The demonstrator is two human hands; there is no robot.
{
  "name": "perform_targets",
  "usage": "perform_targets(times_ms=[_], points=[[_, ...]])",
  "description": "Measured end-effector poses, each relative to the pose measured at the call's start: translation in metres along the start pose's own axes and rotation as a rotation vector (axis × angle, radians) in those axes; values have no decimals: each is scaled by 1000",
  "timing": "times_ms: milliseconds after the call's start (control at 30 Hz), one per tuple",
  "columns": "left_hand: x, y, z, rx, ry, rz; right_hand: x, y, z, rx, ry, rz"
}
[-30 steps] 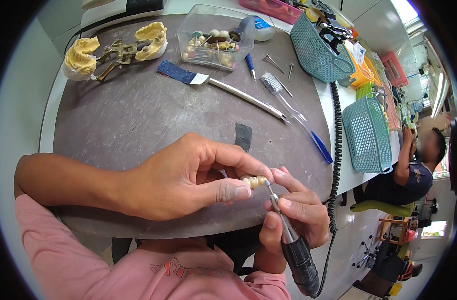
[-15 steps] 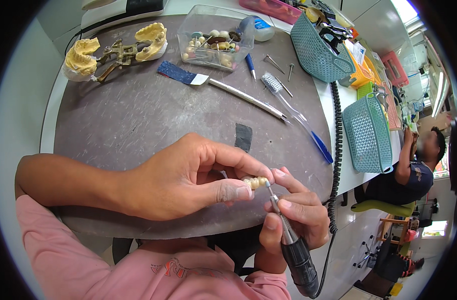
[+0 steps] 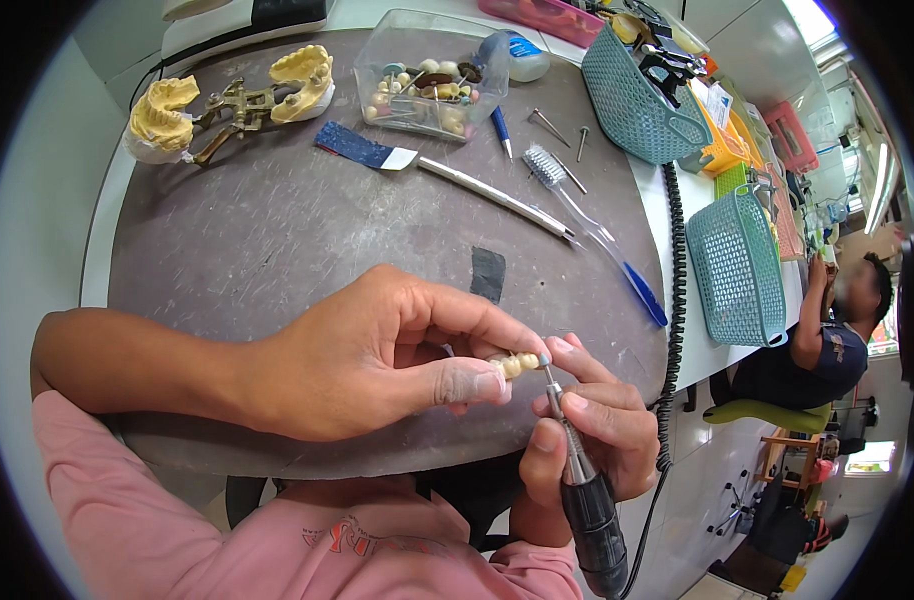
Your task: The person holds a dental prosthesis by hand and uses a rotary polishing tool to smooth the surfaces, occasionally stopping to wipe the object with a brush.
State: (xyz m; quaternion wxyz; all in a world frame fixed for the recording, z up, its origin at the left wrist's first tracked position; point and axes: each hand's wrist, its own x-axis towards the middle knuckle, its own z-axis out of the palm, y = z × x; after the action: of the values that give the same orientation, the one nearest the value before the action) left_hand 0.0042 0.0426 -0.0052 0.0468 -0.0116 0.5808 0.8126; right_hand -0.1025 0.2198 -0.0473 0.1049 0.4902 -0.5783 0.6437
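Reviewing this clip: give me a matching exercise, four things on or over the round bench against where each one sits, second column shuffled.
Things:
1. small tooth bridge
2. rotary handpiece
3. yellow jaw casts on a metal hinge
4. clear box of burs

Places:
A. far left of the bench
B. gripped in the right hand
C. far middle of the bench, beside a blue pen
D. pinched in the left hand fingers

Pairs: 1-D, 2-B, 3-A, 4-C

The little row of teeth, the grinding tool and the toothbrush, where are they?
row of teeth (image 3: 518, 363), head view, on the cream crowns between the left hand's fingers.
grinding tool (image 3: 582, 480), head view, on its metal neck in the right hand.
toothbrush (image 3: 549, 166), head view, on its bristled head.
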Motion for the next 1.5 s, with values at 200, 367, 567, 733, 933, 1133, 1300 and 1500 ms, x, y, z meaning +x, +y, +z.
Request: perform_targets(times_ms=[200,367,567,733,933,1133,1300,1500], points=[[1,-3,0,-2,-2,26,5,-4,-2,-38,-72,-43],[0,-2,0,-13,0,-7,1,0,-1,-12,-11,-22],[1,-3,0,-45,0,16,2,-1,-1,-24,-46,-36],[1,-2,0,-26,-6,8,3,-1,-2,-7,-25,-37],[1,-1,1,-28,-4,-13,2,0,-1,-11,-8,-24],[1,-1,0,-21,-4,1,1,0,0,-14,14,-6],[1,-3,0,-42,15,4,7,-4,-3,-74,-119,-74],[1,-3,0,-45,8,-9,4,0,0,-41,-35,-50]])
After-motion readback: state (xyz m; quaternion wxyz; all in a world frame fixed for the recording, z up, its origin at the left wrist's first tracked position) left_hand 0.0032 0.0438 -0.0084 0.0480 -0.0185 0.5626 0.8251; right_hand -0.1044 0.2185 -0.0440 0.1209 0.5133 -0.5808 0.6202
